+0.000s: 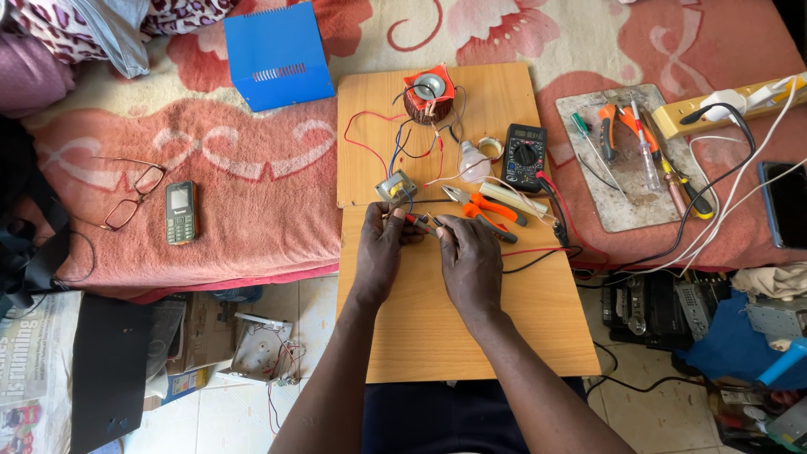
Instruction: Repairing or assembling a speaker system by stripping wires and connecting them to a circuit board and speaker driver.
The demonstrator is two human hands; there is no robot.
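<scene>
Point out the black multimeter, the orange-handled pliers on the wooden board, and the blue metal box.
Black multimeter [524, 155], head view, on its round dial.
Orange-handled pliers [490, 209], head view, on the orange handles.
Blue metal box [277, 52], head view, on its top face.

Bright even daylight, soft faint shadows, sharp focus throughout, slight wide-angle bending at the edges

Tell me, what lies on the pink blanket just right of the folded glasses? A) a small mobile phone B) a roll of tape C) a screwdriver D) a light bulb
A: a small dark mobile phone with a keypad lies on the pink blanket, just right of the glasses.
</scene>
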